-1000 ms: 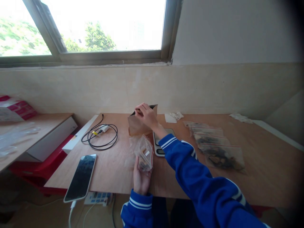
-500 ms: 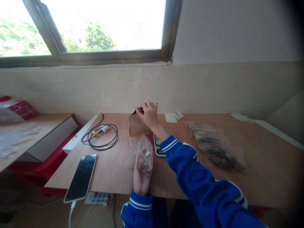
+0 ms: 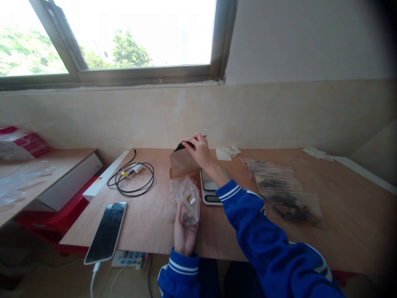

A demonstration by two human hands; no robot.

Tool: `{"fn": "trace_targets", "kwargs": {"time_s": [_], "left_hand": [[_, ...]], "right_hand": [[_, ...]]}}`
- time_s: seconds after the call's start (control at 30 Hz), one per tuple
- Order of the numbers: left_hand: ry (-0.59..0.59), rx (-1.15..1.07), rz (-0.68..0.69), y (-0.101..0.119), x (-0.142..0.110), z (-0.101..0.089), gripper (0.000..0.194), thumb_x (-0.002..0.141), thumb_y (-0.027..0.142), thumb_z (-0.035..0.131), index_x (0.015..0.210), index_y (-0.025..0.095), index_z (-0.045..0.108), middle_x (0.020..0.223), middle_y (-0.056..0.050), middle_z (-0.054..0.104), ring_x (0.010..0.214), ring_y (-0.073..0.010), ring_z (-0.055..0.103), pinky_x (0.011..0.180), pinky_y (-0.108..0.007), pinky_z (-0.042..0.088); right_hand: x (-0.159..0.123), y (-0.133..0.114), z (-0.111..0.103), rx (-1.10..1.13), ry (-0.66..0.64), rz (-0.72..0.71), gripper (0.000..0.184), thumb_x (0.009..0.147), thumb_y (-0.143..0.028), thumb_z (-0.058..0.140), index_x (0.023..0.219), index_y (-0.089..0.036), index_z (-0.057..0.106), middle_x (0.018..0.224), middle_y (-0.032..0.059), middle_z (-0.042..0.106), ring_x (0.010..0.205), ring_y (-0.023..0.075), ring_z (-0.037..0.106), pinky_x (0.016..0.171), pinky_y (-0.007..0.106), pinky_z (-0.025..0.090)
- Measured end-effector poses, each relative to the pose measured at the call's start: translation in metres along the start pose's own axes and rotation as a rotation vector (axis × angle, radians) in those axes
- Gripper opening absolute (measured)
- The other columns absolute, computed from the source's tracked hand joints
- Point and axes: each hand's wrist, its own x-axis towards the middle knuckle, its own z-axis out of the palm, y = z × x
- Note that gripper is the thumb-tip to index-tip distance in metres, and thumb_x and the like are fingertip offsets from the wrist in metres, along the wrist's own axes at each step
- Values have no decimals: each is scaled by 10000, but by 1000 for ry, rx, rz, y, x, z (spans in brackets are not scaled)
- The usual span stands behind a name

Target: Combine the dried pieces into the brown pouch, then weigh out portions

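Observation:
My left hand (image 3: 186, 236) cups a clear zip bag (image 3: 190, 213) from below, fingers curled around it. Brownish pieces and a small white packet or label show through its plastic. Behind it, a brown paper bag (image 3: 182, 163) stands upright with its mouth open. My right hand (image 3: 200, 149) is at the paper bag's mouth with fingers bent together; whatever they pinch is hidden. Beneath my right wrist is a white kitchen scale (image 3: 212, 199), partly covered by my arm. Crumpled clear plastic (image 3: 170, 207) lies beside the zip bag.
Several filled zip bags (image 3: 288, 207) lie in an overlapping row on the right. Tissues (image 3: 228, 153) are by the wall. To the left are a coiled black cable (image 3: 130, 192) and a phone (image 3: 107, 231) with a white cord, overhanging the table's front edge.
My right hand has shifted slightly right at the paper bag's mouth, leaving more of the opening and of the scale in view. My left hand and its zip bag have stayed in place.

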Motion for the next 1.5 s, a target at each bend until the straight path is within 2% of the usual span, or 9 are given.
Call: {"fn": "trace_targets", "kwargs": {"time_s": [0.2,0.37,0.47,0.57,0.7,0.8,0.9,1.1,1.5], "left_hand": [[-8,13,-8,0,-2,3,365,933,271,411,1257,155,531,1140,-109,666,1076,-218,613,883,-320,524],[-10,27,2,0,-3,6,352,934,264,409,1222,127,557,1135,-120,667,1086,-218,607,900,-319,513],[-9,18,-1,0,-4,8,362,938,263,396,1252,147,534,1131,-110,670,1087,-210,607,907,-321,507],[-15,24,4,0,-5,7,392,935,296,401,1291,163,499,1158,-107,658,1106,-211,595,911,-321,498],[-9,12,-6,0,-4,4,456,924,388,395,1321,176,468,1155,-101,658,1088,-211,603,900,-331,494],[-3,-3,-34,0,-2,1,451,922,384,386,1311,175,478,1163,-89,653,1088,-205,597,913,-337,476],[-12,3,-53,0,-3,1,428,905,367,416,1266,163,521,1137,-91,659,1043,-208,610,876,-338,477],[-29,30,-53,-1,-8,4,306,845,186,477,1111,164,627,914,-57,705,818,-169,644,694,-270,482],[-11,149,67,-5,-8,12,457,865,99,490,1285,281,496,1222,-21,615,1003,-115,619,820,-204,488]], "right_hand": [[-9,-6,-9,-128,153,108,206,854,-391,559,954,-212,582,971,73,575,959,247,507,886,408,346],[-11,2,-12,-229,99,124,261,867,-440,522,799,-216,637,920,75,575,941,267,494,885,454,306],[-12,0,-18,-118,98,127,317,900,-439,456,795,-215,654,935,77,570,956,254,494,912,451,308],[-19,-15,-34,206,130,183,342,923,-430,397,824,-223,651,881,51,582,909,206,520,865,368,378],[-39,-38,-62,689,-39,391,285,853,-462,520,803,-217,658,674,-14,578,635,131,518,618,243,409],[-59,-44,-76,795,-194,516,253,814,-425,585,746,-197,671,629,-21,589,586,115,516,578,222,406],[-80,-39,-76,702,-412,527,204,830,-347,570,770,-192,688,673,-9,630,618,129,550,600,237,429],[-108,-30,-61,549,-361,446,97,775,-234,626,837,-234,701,866,7,659,723,144,582,683,252,453],[-127,-24,-62,465,-722,353,323,858,-426,526,1054,-196,638,1067,72,618,1018,233,565,931,382,424]]}}
